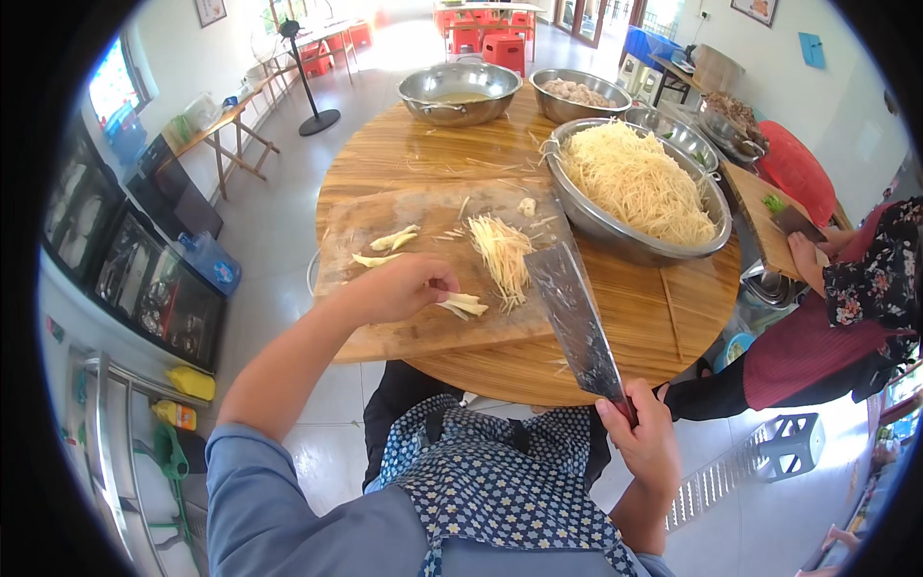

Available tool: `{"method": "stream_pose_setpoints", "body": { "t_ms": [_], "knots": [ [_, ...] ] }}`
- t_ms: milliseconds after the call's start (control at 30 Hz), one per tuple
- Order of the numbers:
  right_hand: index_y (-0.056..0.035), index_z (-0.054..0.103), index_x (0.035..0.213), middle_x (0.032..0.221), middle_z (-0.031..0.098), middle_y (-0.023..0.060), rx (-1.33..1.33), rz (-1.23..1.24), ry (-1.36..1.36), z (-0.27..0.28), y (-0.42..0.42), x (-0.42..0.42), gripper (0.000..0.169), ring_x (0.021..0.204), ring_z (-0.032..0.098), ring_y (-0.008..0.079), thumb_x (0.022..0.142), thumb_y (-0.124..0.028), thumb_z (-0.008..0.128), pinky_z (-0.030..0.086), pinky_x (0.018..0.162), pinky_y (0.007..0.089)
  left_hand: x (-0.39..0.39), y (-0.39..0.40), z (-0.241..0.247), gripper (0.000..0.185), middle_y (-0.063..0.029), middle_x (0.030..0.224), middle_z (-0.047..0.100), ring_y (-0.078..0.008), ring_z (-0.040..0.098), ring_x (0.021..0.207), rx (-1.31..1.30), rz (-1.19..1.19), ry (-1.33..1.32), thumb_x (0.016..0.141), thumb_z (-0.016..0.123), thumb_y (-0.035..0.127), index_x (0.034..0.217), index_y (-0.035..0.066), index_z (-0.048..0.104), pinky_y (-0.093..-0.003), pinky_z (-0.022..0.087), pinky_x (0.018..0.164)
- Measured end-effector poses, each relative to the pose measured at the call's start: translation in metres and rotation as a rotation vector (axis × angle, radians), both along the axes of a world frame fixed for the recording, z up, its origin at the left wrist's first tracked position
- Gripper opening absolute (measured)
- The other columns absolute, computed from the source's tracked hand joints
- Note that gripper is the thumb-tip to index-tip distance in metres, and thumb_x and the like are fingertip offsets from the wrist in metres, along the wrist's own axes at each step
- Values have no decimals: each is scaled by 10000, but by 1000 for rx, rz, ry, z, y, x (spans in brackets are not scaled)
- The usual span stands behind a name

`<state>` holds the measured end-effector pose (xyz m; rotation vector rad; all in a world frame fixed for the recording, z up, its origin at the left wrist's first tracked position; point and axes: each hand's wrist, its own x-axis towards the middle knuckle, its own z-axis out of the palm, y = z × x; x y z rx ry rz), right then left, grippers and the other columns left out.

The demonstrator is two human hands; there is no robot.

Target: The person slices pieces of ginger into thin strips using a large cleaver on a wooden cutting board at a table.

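Note:
My right hand (642, 436) grips the handle of a cleaver (573, 317), its broad blade tilted up over the right edge of the wooden cutting board (425, 339). At the board's middle, the fingers of my left hand (407, 288) hold the end of a few pale, peeled vegetable pieces (465, 306), possibly ginger or bamboo shoot. Beyond them lies a pile of thin yellow shreds (501, 256). More pale pieces (393, 239) rest at the board's left, and a small knobby chunk (527, 208) near its far right corner.
A steel bowl heaped with shreds (634, 180) stands right of the board on the round wooden table (649, 317). Behind are a steel pan of liquid (458, 94) and a bowl of pale meat (577, 94). At right, a co-worker's hands (811, 252) hold a knife over another board (757, 216).

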<state>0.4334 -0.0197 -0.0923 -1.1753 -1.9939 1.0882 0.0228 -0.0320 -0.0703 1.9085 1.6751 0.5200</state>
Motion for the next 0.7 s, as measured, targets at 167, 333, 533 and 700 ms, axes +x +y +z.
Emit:
{"method": "stream_pose_setpoints", "body": {
  "t_ms": [167,333,533,700],
  "knots": [
    [-5,628,1004,683,553,88,-54,0,12,-7,1,8,259,611,489,197,979,-205,792,417,588,349,9,12,-8,175,-118,1034,728,-289,708,1009,24,-54,16,961,719,39,1135,29,735,-400,560,893],
    [-14,632,1013,682,549,77,-88,-36,28,-11,2,11,250,614,477,188,987,-211,784,417,589,343,6,17,0,224,-132,1051,735,-279,716,1000,-74,-97,87,919,770,59,1139,20,755,-405,569,874],
    [-19,616,995,676,545,72,-172,-53,34,-18,5,13,270,616,473,169,997,-231,782,416,580,343,5,30,2,230,-141,1050,730,-306,713,990,-84,-155,138,878,822,88,1078,2,747,-415,576,853],
    [-19,610,988,677,550,71,-166,-50,40,-24,8,12,268,617,477,171,998,-224,783,420,581,343,3,43,-4,241,-154,1085,721,-338,698,1037,-171,-177,177,877,822,85,1067,6,696,-433,562,873]
  ]
}}
